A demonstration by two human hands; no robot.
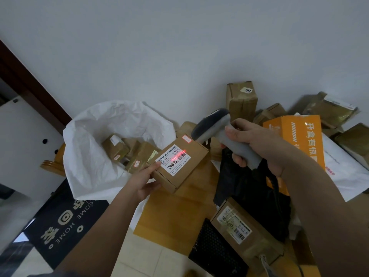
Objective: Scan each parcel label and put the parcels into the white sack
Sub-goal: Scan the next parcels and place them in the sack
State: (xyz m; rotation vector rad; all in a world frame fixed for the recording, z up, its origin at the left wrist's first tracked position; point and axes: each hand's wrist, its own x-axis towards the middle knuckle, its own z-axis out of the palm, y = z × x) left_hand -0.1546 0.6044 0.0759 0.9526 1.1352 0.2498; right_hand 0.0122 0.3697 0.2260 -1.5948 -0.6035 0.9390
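white sack (95, 156) mouth stands open, parcels (127, 152) low inside; above them free room. right of sack, piled parcels (241, 100) crowd the table (179, 212).

A low wooden bench (179, 212) carries a heap of brown parcels (241, 100) against the wall, an orange box (303, 140), a black bag (249, 188) and a labelled carton (239, 230). Beside it on the tiled floor (151, 260) stand the white sack (89, 156) and a dark doormat (60, 222).

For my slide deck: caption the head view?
Left hand holds parcel while right hand scans it beside white sack.
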